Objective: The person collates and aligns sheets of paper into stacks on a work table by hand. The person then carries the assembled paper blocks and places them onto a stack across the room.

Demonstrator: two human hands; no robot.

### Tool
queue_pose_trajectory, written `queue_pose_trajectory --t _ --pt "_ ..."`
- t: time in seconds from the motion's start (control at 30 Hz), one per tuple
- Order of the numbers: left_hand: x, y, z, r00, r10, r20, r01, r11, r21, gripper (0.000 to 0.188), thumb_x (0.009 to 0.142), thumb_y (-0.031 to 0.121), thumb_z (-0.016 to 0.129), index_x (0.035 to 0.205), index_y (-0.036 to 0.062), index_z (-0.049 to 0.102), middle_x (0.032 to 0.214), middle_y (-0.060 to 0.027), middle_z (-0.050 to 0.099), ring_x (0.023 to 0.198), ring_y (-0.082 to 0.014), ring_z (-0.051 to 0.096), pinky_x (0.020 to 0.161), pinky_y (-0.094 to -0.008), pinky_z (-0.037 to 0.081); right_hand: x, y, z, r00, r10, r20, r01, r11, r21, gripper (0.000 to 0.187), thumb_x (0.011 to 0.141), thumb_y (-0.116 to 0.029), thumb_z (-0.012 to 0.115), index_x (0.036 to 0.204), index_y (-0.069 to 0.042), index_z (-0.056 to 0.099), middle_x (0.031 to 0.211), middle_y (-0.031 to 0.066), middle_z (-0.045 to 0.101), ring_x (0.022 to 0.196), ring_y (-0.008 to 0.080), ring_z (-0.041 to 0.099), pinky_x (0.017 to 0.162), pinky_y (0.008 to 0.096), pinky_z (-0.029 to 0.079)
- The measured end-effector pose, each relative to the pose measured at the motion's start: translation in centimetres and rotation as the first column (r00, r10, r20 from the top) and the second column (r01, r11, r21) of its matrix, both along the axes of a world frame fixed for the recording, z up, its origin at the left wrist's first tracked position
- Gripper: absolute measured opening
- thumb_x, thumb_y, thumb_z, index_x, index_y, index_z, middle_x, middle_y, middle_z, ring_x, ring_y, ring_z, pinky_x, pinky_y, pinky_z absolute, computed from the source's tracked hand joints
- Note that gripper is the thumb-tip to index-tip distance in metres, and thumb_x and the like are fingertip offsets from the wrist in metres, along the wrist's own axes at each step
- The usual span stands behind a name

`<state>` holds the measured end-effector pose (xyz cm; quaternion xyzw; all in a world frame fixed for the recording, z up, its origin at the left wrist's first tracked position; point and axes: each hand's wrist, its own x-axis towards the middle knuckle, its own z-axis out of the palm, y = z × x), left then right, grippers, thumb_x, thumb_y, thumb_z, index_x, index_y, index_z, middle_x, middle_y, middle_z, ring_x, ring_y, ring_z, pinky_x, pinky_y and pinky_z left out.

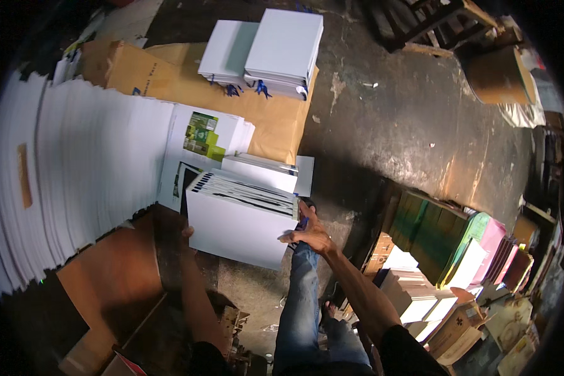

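Note:
Between my two hands is a thick bundle of white-covered books [241,219], standing on edge with the page edges and dark strips showing along the top. My right hand [313,233] grips its right end, thumb on the front cover and fingers over the far side, where a bit of blue ribbon shows. At the left edge, my left hand [188,233] holds the bundle; most of its fingers are hidden behind it. Just beyond lie more white books [263,170] and a white sheet with green printed patches [203,135].
Two stacks of white books [285,47] with blue ribbons rest on brown paper [279,128]. Tall white paper piles [100,144] line the left. Right of my legs are a green board box [426,225], white stacks [410,294] and a cardboard box [457,332]. A wooden frame [445,22] stands far right.

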<state>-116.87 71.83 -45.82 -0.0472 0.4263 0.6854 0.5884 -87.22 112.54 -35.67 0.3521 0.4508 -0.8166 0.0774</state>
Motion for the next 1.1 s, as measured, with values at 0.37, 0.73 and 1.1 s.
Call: queue_pose_trajectory --t 0.37,0.73,1.1 --pt "5.9 14.4 2.6 0.988 0.153 0.017 -0.137 0.923 -0.361 0.039 0.093 0.032 0.055 0.122 0.0056 0.054 0.111 -0.0064 0.059 0.104 -0.0192 0.059 0.087 -0.0361 0.050 2.4 3.0 -8.6 0.991 0.020 0.129 -0.027 0.998 0.055 0.124 0.059 -0.041 0.084 0.152 0.000 0.014 0.149 0.0233 0.034 0.138 0.0341 0.035 0.114 0.0441 0.031" --pt "6.4 9.2 -1.8 0.976 0.149 -0.162 -0.188 0.947 -0.261 0.045 0.086 0.027 0.062 0.125 0.0076 0.054 0.120 -0.0061 0.059 0.108 -0.0211 0.057 0.092 -0.0370 0.048 2.1 6.3 -5.9 0.930 0.210 0.301 -0.266 0.951 0.159 0.110 0.061 -0.039 0.083 0.149 -0.003 0.029 0.143 0.0170 0.047 0.134 0.0321 0.040 0.118 0.0409 0.017" --pt "23.1 22.5 10.5 -0.207 -0.961 0.185 0.864 -0.268 -0.427 0.026 0.081 0.026 0.070 0.098 0.0071 0.068 0.100 -0.0085 0.067 0.095 -0.0172 0.063 0.084 -0.0322 0.050 46.0 11.5 1.9 0.836 -0.156 0.527 -0.043 0.937 0.345 0.033 0.084 -0.035 0.073 0.099 -0.006 0.069 0.082 0.0055 0.069 0.075 0.0139 0.066 0.063 0.0325 0.055"
